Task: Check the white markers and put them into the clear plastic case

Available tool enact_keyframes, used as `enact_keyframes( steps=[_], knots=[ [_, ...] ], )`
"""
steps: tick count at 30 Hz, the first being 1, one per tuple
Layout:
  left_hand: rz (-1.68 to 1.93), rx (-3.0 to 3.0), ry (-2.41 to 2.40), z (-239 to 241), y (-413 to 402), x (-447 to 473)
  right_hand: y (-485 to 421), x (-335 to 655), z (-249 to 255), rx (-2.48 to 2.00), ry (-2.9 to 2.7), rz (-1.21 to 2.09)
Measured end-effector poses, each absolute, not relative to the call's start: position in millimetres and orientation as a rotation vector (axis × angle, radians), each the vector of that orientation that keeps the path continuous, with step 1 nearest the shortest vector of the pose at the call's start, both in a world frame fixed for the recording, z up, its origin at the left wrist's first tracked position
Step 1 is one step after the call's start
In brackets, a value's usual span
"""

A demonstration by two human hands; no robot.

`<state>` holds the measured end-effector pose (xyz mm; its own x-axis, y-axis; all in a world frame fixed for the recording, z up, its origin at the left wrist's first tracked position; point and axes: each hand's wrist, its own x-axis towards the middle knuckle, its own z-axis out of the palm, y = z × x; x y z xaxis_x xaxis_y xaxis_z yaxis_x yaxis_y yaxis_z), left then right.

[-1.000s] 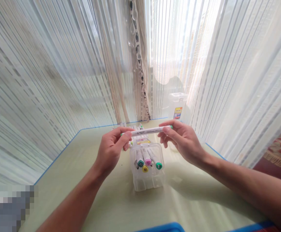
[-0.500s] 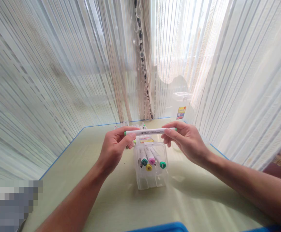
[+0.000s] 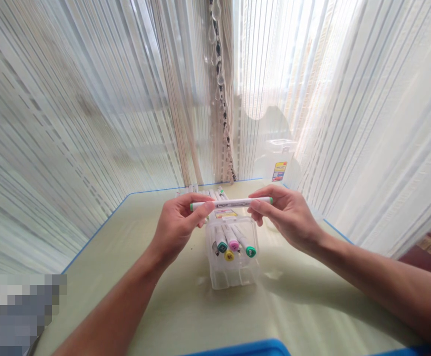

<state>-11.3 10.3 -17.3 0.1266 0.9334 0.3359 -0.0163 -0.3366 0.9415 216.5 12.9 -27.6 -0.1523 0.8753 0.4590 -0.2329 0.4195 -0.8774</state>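
A white marker with green caps lies level between my two hands, above the table. My left hand pinches its left end with thumb and fingers. My right hand pinches its right end. Just below the marker a clear plastic box lies on its side, open end toward me, with several markers inside showing teal, pink, yellow and green caps. More markers lie behind the box, partly hidden by my hands.
The pale green table has a blue edge and is closed in by white striped curtains on the left, back and right. A second clear box with a coloured label stands at the back right. A blue object shows at the bottom edge.
Both hands still hold the marker level. The view has shifted slightly, so the hands and box sit a little further right in the frame than a second ago.
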Motion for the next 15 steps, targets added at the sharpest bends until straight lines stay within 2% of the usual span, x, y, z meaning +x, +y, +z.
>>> enact_keyframes(
  steps=[15],
  knots=[
    [1.325,1.515,0.914,-17.4,10.2,-10.7,16.2,220.9,-30.5,-0.649,-1.340,1.154]
  ],
)
